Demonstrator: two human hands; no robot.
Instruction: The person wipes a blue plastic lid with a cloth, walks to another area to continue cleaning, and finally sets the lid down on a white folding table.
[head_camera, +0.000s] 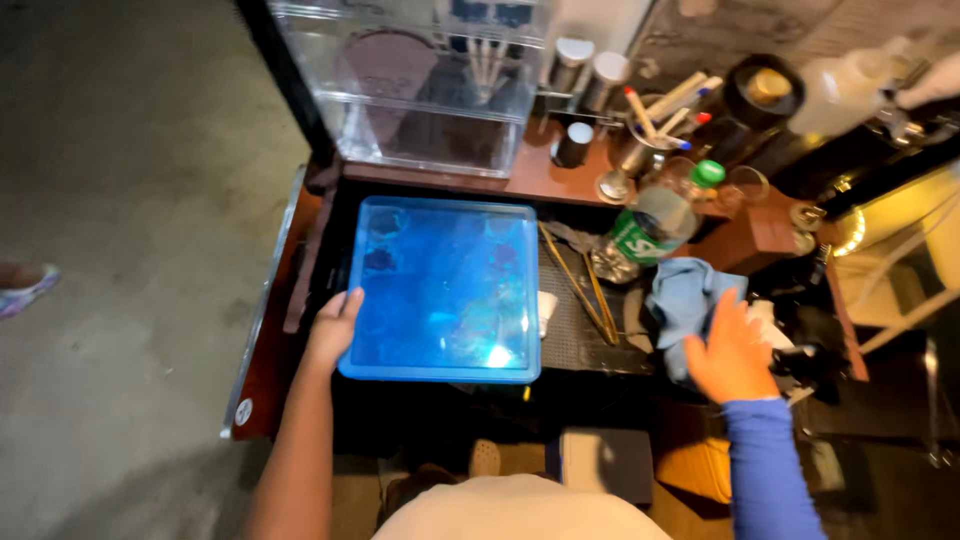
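Note:
A flat blue translucent plastic lid (445, 290) lies over a dark stand, with shapes showing faintly through it. My left hand (334, 325) grips its near left edge, thumb on top. My right hand (733, 352), in a blue sleeve, rests fingers spread on a light blue cloth (685, 298) to the right of the lid. Whether it grips the cloth or just presses on it is unclear.
A clear plastic box (420, 85) stands behind the lid. A clear bottle with a green cap (655, 218) lies tilted beside the cloth. A cup of utensils (645, 135), small jars, a dark round container (765, 90) and thin sticks (585, 285) crowd the back right. Concrete floor (130, 250) lies left.

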